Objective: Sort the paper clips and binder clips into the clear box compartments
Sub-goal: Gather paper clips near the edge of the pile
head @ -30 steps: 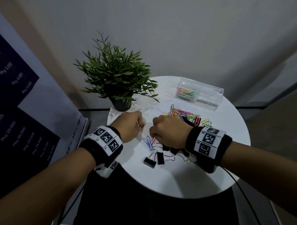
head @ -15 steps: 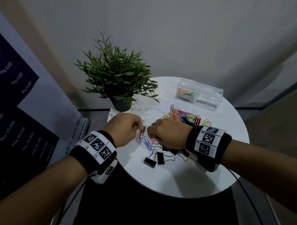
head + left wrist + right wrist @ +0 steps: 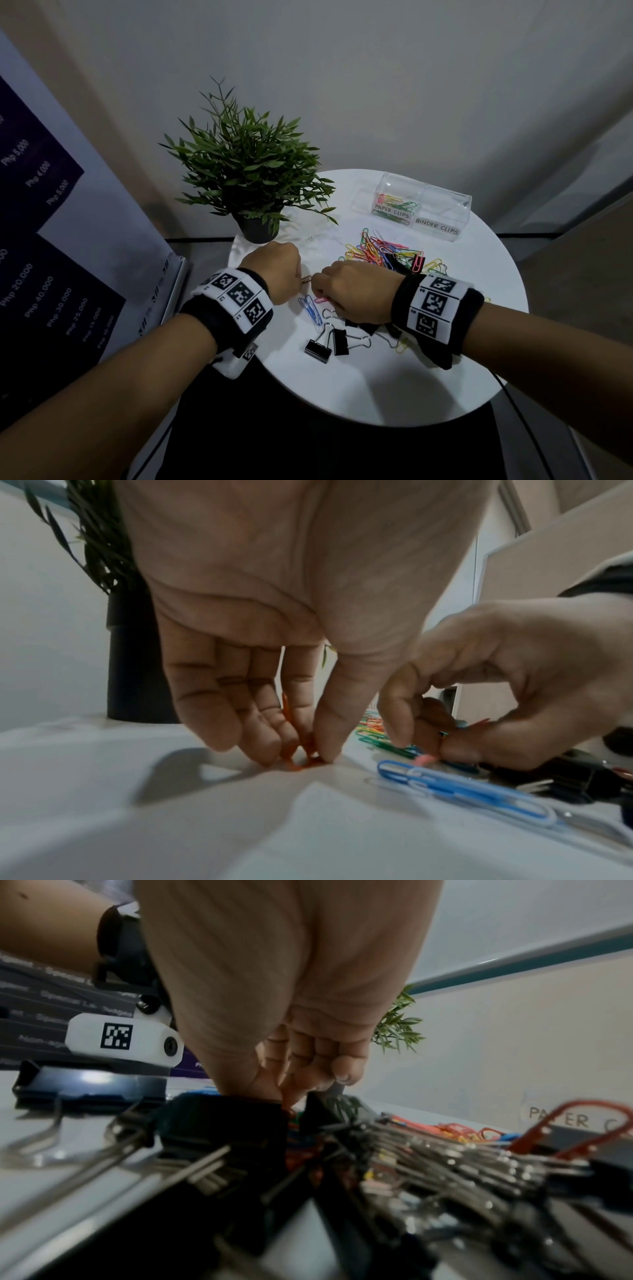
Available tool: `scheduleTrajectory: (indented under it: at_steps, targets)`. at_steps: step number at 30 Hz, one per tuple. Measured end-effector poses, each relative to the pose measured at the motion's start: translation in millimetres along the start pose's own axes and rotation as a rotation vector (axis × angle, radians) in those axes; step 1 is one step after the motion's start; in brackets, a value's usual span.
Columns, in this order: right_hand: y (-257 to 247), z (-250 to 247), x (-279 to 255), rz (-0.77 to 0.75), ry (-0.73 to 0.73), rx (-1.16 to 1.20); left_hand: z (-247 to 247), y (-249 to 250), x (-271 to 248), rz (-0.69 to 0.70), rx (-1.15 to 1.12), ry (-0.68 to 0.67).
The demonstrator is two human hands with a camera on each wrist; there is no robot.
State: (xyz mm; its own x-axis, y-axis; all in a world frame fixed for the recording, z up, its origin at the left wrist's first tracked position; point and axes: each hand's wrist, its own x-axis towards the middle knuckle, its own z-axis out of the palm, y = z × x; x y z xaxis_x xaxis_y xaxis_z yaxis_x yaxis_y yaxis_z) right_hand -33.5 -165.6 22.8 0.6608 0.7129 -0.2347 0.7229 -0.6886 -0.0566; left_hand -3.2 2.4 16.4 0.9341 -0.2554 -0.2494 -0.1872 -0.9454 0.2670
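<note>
Near the white round table's (image 3: pixel 376 394) left side my left hand (image 3: pixel 300 281) (image 3: pixel 308 756) pinches an orange paper clip (image 3: pixel 291 753) (image 3: pixel 306 280) with its tip down on the tabletop. My right hand (image 3: pixel 317 291) (image 3: pixel 421 748) is close beside it, fingers curled round coloured paper clips; a pink clip (image 3: pixel 424 760) sticks out under its fingertips. Two blue paper clips (image 3: pixel 310 306) (image 3: pixel 479 791) lie just in front of both hands. A pile of coloured paper clips (image 3: pixel 380 250) lies behind the right hand. The clear box (image 3: pixel 442 209) stands at the back, with clips in its PAPER CLIPS compartment (image 3: pixel 394 207).
Several black binder clips (image 3: pixel 329 344) (image 3: pixel 222 1137) lie under and in front of my right wrist. A potted plant (image 3: pixel 246 178) stands at the table's back left, just behind my left hand. A dark banner (image 3: pixel 51 274) is on the left.
My left hand has brought its orange clip down to the tabletop. My right hand has shifted slightly left and towards me, closer to the pink clip.
</note>
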Motion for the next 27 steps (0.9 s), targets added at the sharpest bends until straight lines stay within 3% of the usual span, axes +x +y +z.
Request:
scheduleTrajectory:
  at_steps: [7, 11, 20, 27]
  targets:
    - [14.5, -6.6, -10.2, 0.221, 0.162, 0.374, 3.0, -3.0, 4.2, 0.029, -0.062, 0.026]
    - [25.0, -5.8, -18.7, 0.318, 0.225, 0.429, 4.0, 5.8, 7.4, 0.092, -0.107, 0.084]
    - [-6.5, -5.3, -6.4, 0.357, 0.141, 0.044, 3.8, 13.3, 8.0, 0.089, -0.141, 0.141]
    - [-19.7, -9.8, 11.9, 0.376, 0.046, -0.005, -5.6, 8.9, 5.5, 0.079, -0.126, 0.167]
